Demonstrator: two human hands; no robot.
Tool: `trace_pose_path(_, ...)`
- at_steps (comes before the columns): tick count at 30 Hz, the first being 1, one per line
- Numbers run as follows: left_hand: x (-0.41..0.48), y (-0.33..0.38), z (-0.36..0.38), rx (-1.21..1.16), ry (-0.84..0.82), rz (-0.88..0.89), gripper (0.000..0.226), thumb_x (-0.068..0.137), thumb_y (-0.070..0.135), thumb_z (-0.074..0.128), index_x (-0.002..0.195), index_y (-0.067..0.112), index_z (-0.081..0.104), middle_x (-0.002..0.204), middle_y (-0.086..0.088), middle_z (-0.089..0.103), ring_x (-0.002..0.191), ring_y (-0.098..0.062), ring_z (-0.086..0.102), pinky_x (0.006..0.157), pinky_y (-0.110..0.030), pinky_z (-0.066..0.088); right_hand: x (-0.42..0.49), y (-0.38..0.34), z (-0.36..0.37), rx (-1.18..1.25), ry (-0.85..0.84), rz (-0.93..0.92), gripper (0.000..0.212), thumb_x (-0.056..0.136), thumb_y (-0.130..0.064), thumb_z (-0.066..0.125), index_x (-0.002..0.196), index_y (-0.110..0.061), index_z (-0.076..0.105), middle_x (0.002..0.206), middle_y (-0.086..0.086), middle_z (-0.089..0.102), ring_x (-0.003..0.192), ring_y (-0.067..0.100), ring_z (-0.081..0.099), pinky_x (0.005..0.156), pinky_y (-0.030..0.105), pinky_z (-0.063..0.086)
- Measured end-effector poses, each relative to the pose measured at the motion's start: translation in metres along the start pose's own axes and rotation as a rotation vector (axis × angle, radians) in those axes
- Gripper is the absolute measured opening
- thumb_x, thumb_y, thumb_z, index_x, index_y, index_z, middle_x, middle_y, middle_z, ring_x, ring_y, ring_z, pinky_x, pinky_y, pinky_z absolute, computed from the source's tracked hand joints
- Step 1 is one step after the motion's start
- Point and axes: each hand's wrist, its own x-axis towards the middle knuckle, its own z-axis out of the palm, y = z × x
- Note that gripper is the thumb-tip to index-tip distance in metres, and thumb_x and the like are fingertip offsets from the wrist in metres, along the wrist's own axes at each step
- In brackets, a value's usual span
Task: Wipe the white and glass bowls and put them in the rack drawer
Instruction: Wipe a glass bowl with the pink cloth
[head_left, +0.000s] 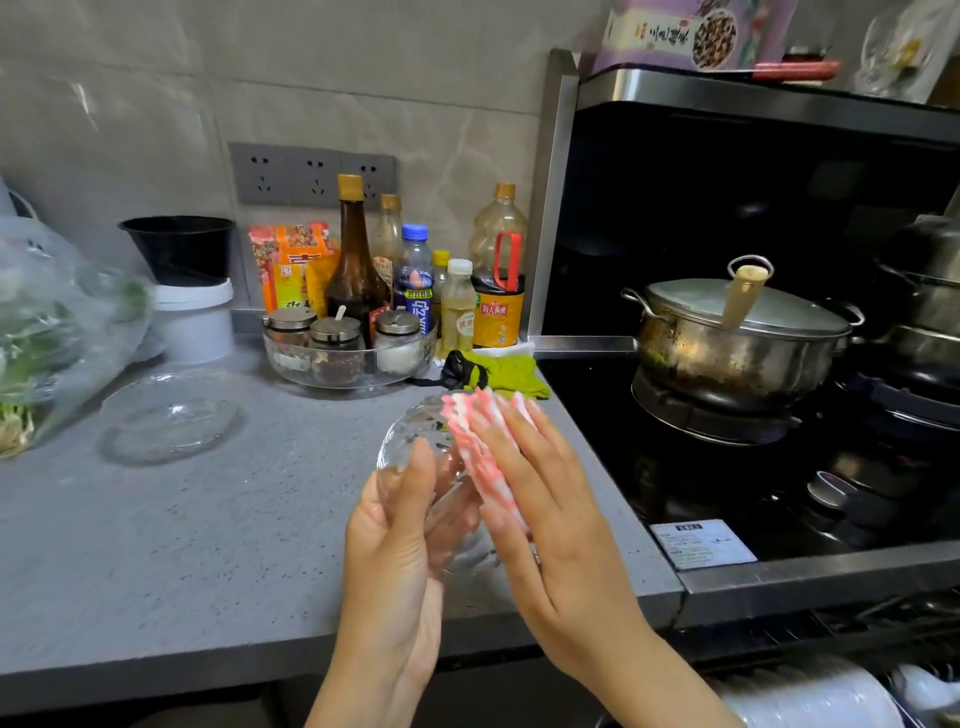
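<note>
**Item: ribbed glass bowl, held and under the cloth**

Glass bowl (421, 452): centre of the frame, lifted clear of the grey counter (182, 545) and above its front edge. It is tipped up on edge, not level, its long side running from lower centre upward. The clear glass does not show which way its mouth faces.

Left hand (400, 545): wrapped round the bowl from the left. The thumb lies up the near wall and the fingers show through the glass behind it.

Right hand (545, 509): wide and flat, fingers straight and together, pressing a pink-and-white cloth (478, 431) against the bowl's right side.

Second glass bowl (169, 415): upright on the counter, left of centre, well apart from the hands.

Rack drawer (857, 623): lower right corner, pulled out, with white bowls (810, 696) blurred inside.

Other stock:
- Green cloth (511, 371) behind the hands.
- Glass tray of spice jars (343, 358) with sauce bottles (356, 270) against the wall.
- Lidded steel pot (737, 338) on the hob, right.
- Bag of greens (47, 322), far left.
</note>
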Motion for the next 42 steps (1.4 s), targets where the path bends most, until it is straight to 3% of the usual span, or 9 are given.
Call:
trace_pose_path(6,0.003,-0.002,-0.003,0.0,0.014,-0.017,0.029,0.074,0.04,0.057,0.085,0.014,0.062,0.075,-0.002,0.071,0.064,-0.007,0.065,0.056,-0.018,0.052,-0.016,-0.008,0.005,-0.102,-0.018,-0.14,0.047,0.101,-0.025,0.035,0.145,-0.008,0.035,0.155,0.004,0.031,0.145,0.023,0.023,0.115,0.048,0.025)
trace_pose_path(9,0.001,-0.003,0.001,0.003,-0.04,-0.013,0.028,0.078,0.036,0.056,0.091,0.012,0.063,0.075,-0.001,0.071,0.06,-0.006,0.064,0.05,-0.015,0.05,-0.003,-0.004,-0.006,-0.129,-0.007,-0.07,0.047,0.103,-0.027,0.029,0.145,-0.008,0.036,0.155,0.003,0.03,0.146,0.021,0.022,0.116,0.048,0.024)
trace_pose_path(12,0.004,0.002,0.003,-0.01,-0.022,0.016,0.028,0.078,0.036,0.058,0.092,0.012,0.062,0.082,-0.002,0.074,0.066,-0.008,0.068,0.055,-0.016,0.054,-0.008,-0.001,-0.011,-0.105,0.007,-0.011,0.047,0.103,-0.025,0.029,0.147,-0.008,0.033,0.156,0.002,0.028,0.146,0.022,0.021,0.115,0.049,0.027)
trace_pose_path(17,0.004,-0.002,0.003,-0.004,-0.025,-0.012,0.034,0.075,0.04,0.059,0.094,0.012,0.062,0.078,-0.003,0.071,0.064,-0.008,0.066,0.055,-0.017,0.054,-0.019,-0.007,-0.004,-0.163,0.016,-0.09,0.048,0.102,-0.026,0.033,0.147,-0.01,0.032,0.155,0.003,0.031,0.146,0.024,0.022,0.117,0.045,0.022)
trace_pose_path(25,0.007,0.002,0.008,0.002,0.012,0.022,0.027,0.073,0.038,0.06,0.086,0.015,0.056,0.082,-0.001,0.074,0.059,-0.007,0.066,0.05,-0.017,0.052,-0.022,0.003,-0.006,-0.097,-0.034,0.131,0.052,0.104,-0.032,0.019,0.152,-0.015,0.019,0.16,-0.003,0.014,0.148,0.02,0.011,0.115,0.049,0.024)
trace_pose_path(29,0.007,-0.01,0.01,0.046,-0.001,-0.036,0.036,0.069,0.048,0.062,0.088,0.017,0.06,0.09,-0.008,0.072,0.081,-0.018,0.068,0.076,-0.033,0.055,-0.028,-0.005,0.009,-0.189,0.0,0.05,0.049,0.103,-0.043,0.02,0.151,-0.034,0.017,0.159,0.001,0.018,0.148,0.03,0.007,0.114,0.049,0.02)
trace_pose_path(32,0.002,-0.015,0.014,0.048,-0.053,-0.074,0.034,0.077,0.044,0.056,0.092,0.015,0.066,0.093,-0.009,0.074,0.079,-0.016,0.07,0.066,-0.025,0.058,-0.008,-0.004,-0.001,-0.106,0.032,0.179,0.043,0.103,-0.045,0.02,0.145,-0.048,0.024,0.157,-0.015,0.019,0.148,0.016,0.006,0.117,0.044,0.018)
trace_pose_path(38,0.004,-0.013,0.013,0.085,-0.014,-0.056,0.031,0.077,0.037,0.054,0.093,0.012,0.062,0.075,-0.003,0.074,0.062,-0.01,0.069,0.048,-0.017,0.052,0.001,0.033,-0.022,0.338,0.024,0.382,0.036,0.103,-0.031,0.033,0.135,-0.034,0.049,0.134,-0.021,0.052,0.13,-0.001,0.043,0.109,0.024,0.035)
trace_pose_path(42,0.01,-0.011,0.007,0.056,0.002,-0.06,0.028,0.079,0.036,0.052,0.092,0.012,0.062,0.071,0.0,0.073,0.06,-0.008,0.069,0.047,-0.015,0.051,-0.017,0.074,-0.026,0.378,0.004,0.493,0.034,0.102,-0.039,0.036,0.131,-0.034,0.053,0.132,-0.019,0.054,0.126,0.002,0.049,0.106,0.036,0.043)
